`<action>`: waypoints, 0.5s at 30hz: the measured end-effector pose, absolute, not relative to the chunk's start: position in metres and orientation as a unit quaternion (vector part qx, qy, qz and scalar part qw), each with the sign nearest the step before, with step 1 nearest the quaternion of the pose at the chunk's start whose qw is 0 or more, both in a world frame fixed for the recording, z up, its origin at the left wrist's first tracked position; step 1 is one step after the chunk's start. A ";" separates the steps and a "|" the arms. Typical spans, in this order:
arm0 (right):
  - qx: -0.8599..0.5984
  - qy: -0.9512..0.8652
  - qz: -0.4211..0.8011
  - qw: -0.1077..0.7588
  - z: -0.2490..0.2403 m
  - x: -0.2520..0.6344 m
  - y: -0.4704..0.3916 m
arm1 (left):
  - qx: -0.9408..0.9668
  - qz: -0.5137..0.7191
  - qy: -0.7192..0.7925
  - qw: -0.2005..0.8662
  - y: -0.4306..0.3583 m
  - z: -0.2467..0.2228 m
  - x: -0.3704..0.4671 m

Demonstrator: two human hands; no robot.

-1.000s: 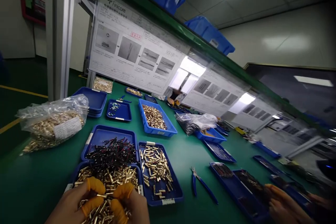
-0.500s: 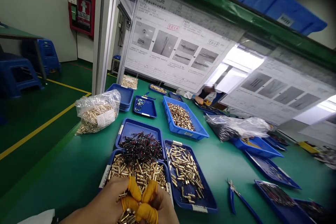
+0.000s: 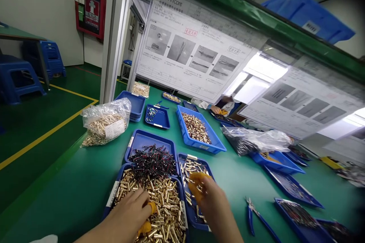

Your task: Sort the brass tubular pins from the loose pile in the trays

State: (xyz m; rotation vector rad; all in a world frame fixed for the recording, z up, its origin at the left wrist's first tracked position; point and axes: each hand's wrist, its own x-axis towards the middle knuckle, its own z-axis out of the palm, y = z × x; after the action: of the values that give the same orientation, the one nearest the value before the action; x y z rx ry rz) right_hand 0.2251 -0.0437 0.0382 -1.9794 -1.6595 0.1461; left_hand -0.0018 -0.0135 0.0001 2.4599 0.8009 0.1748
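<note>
My left hand (image 3: 132,212) lies on a heap of brass sleeves in the nearest blue tray (image 3: 114,193); its yellow-capped thumb and forefinger are apart, touching the sleeves. My right hand (image 3: 209,197) hovers over the neighbouring blue tray (image 3: 199,223) of longer brass pieces, yellow-capped fingertips bunched together. Motion blur hides whether they pinch a piece. Just behind the nearest tray, another tray (image 3: 137,140) holds a pile of black and red wires (image 3: 152,159).
Blue-handled pliers (image 3: 253,212) lie right of my hand. A bag of brass parts (image 3: 105,121) sits at the left, a deep bin of brass parts (image 3: 198,127) at the centre, a bag of dark parts (image 3: 253,140) at the right. A co-worker (image 3: 225,102) sits across the bench.
The view swung left a second ago. My hands, pressed together over the brass heap, have parted: the right moved over the right-hand tray, the left stayed on the sleeves.
</note>
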 end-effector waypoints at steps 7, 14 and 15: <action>-0.675 -0.710 0.000 0.201 0.016 0.163 -0.002 | 0.918 0.096 0.285 0.257 -0.014 -0.010 -0.003; -0.683 -0.692 -0.008 0.234 0.015 0.175 -0.012 | 0.903 0.126 0.285 0.296 -0.015 0.005 -0.004; -0.685 -0.688 -0.007 0.241 0.016 0.176 -0.017 | 0.903 0.121 0.285 0.299 -0.016 0.008 -0.004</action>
State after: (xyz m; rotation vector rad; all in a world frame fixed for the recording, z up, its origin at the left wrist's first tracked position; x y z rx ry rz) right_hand 0.1764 -0.0170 0.0161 -1.8739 -1.8813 -0.0202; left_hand -0.0039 -0.0162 0.0076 2.3975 0.7583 0.3201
